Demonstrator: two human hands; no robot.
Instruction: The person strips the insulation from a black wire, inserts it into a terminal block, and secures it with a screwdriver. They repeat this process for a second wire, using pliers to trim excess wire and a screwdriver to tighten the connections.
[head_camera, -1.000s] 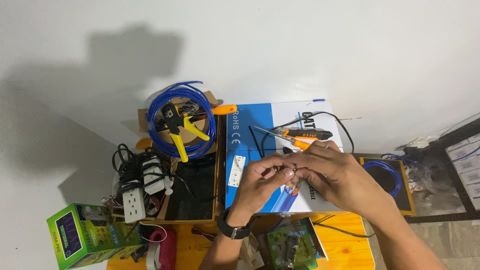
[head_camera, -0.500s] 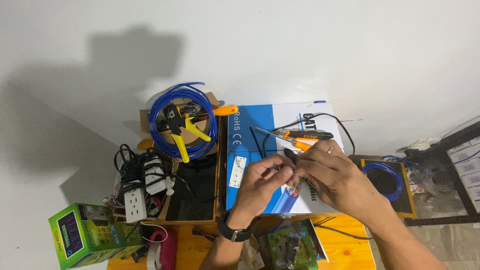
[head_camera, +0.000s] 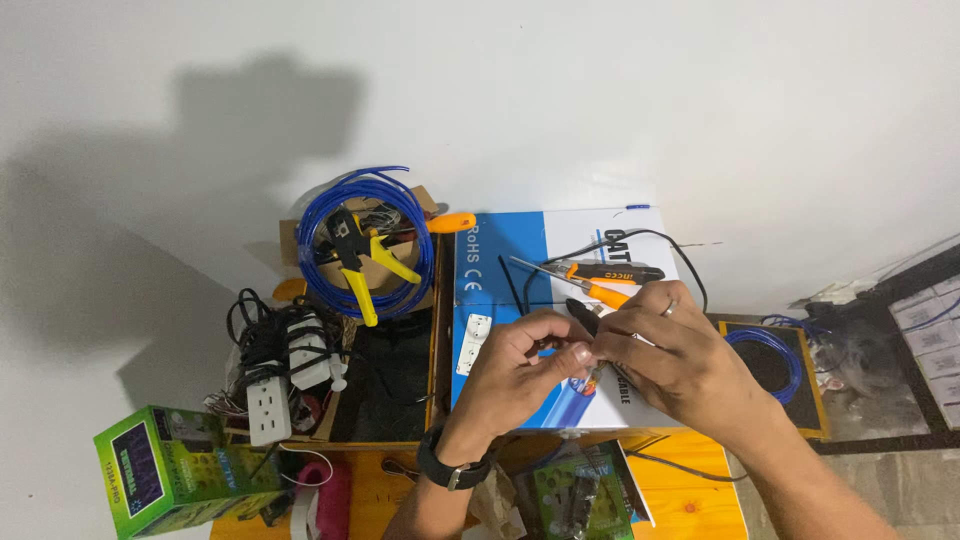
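Over a blue-and-white box (head_camera: 560, 330) at centre, the left hand (head_camera: 520, 375) and right hand (head_camera: 670, 350) pinch a small dark cable end (head_camera: 585, 322) together, best kept steady with fingertips close; orange-handled pliers (head_camera: 590, 275) lie at twelve o'clock.

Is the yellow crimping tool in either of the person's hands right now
No, the yellow crimping tool lies on the blue cable coil, apart from both hands.
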